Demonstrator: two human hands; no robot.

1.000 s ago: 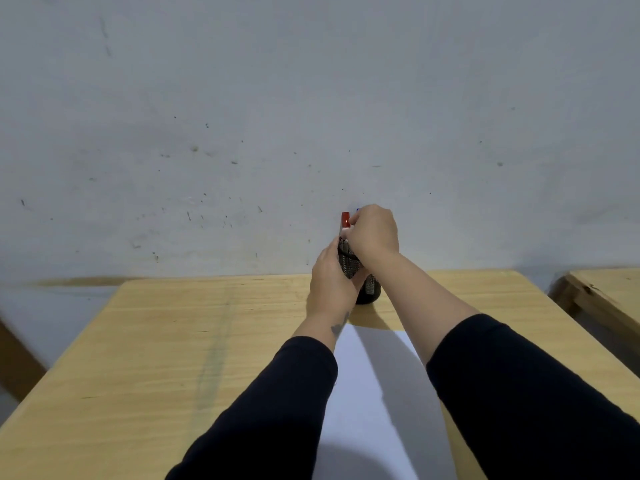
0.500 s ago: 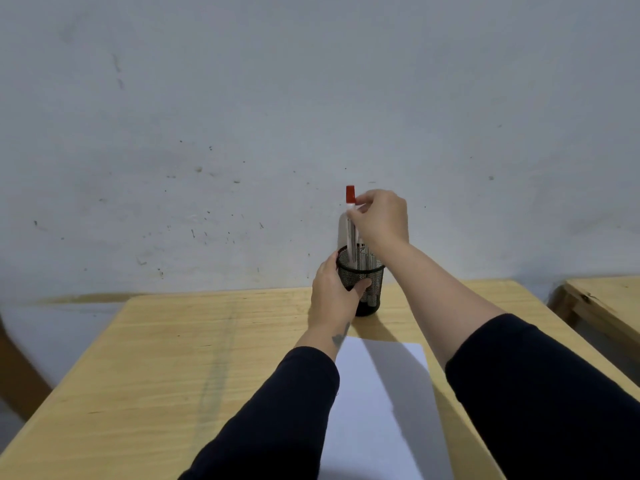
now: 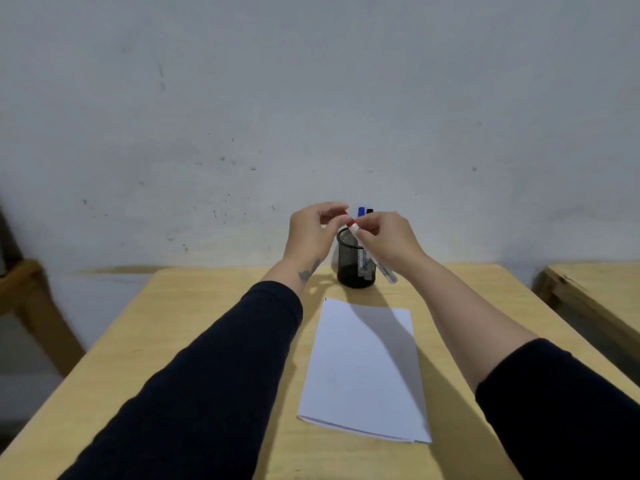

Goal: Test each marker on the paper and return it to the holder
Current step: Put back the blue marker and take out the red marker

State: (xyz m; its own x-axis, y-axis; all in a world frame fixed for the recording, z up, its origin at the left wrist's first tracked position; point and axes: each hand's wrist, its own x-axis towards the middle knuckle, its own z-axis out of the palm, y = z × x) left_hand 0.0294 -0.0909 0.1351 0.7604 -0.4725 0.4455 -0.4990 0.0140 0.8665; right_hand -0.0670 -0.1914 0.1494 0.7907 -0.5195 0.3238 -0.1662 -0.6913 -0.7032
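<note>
Lifted clear of the mesh holder [image 3: 356,261], the red marker [image 3: 379,263] is gripped by both hands above the wooden table [image 3: 180,341].

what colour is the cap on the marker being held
Red, on the marker gripped by the right hand; seen in the head view.

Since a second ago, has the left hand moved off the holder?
Yes. The left hand let go of the holder and rose to the red marker cap above its rim.

- Right hand [image 3: 388,244] grips a tilted white marker [image 3: 375,259]; left hand [image 3: 311,233] pinches its red cap [image 3: 349,220].
- Black mesh holder [image 3: 355,263] stands near the desk's [image 3: 173,341] far edge.
- White paper [image 3: 363,368] lies mid-desk.
</note>
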